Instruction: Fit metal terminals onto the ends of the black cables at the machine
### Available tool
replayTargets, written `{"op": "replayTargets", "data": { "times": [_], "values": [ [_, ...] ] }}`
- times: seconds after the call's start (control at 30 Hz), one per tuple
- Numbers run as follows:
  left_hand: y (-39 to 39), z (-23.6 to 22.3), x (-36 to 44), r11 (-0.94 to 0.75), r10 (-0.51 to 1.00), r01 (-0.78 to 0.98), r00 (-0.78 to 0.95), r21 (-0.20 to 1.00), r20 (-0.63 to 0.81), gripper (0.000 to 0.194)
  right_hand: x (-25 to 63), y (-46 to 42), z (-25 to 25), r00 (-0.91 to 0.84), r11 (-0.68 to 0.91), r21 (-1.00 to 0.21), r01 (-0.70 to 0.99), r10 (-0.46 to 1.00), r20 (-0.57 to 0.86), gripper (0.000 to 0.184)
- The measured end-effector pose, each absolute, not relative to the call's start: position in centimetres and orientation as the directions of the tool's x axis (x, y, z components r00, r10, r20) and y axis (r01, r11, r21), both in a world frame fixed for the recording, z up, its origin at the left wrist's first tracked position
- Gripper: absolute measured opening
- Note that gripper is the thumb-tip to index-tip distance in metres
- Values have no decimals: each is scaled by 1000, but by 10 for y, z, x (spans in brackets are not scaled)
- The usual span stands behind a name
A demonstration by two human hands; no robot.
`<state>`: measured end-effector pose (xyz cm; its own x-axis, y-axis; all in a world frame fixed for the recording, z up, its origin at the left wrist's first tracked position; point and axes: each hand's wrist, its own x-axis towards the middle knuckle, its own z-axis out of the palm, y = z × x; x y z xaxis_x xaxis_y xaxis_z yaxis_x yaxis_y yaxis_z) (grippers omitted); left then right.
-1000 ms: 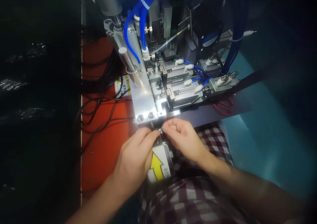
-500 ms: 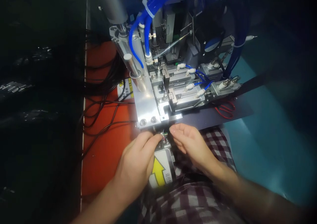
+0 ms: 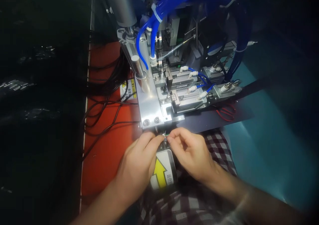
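My left hand [image 3: 138,163] and my right hand [image 3: 190,150] meet just below the front edge of a metal machine fixture [image 3: 152,107]. Both pinch a tiny wired part [image 3: 165,136] between fingertips; thin coloured wire ends show between them. The part is too small to name more closely. Under my hands lies a white label with a yellow arrow [image 3: 161,173]. My checked garment [image 3: 189,201] fills the lower middle.
Behind the fixture stand pneumatic cylinders [image 3: 189,97] with blue air hoses [image 3: 159,6]. Black cables [image 3: 104,99] run over the orange surface [image 3: 104,152] on the left. Red-handled scissors [image 3: 226,112] lie at the right on a dark plate. A teal surface [image 3: 261,135] lies to the right.
My right hand, open half a second ago, has closed its fingertips back on the small part. My left hand kept its pinch. The view has shifted slightly.
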<state>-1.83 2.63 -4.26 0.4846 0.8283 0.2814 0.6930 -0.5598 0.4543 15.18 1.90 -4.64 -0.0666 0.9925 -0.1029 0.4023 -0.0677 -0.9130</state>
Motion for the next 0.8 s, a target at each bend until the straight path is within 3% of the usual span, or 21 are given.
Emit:
{"op": "replayTargets", "data": {
  "times": [0.1,0.2,0.4,0.5,0.6,0.8],
  "values": [
    [26,-43,-19,-565,825,692,487,450,287,26,155,26,-46,-89,-232,-942,243,962,-260,13],
    [27,-42,-20,-565,824,683,494,462,278,27,154,31,-47,-143,-447,-894,29,883,-447,14],
    [27,-39,-21,-561,824,668,508,489,251,28,157,34,-48,-178,-512,-859,1,845,-504,13],
    [26,-38,-21,-564,820,654,516,505,247,26,162,32,-52,-169,-451,-891,55,875,-453,11],
    [26,-39,-21,-564,820,654,513,504,253,25,163,29,-57,-91,-304,-944,127,944,-316,9],
    [27,-40,-20,-558,826,655,499,510,263,24,158,29,-57,-76,-133,-946,294,984,-162,5]
  ]
}}
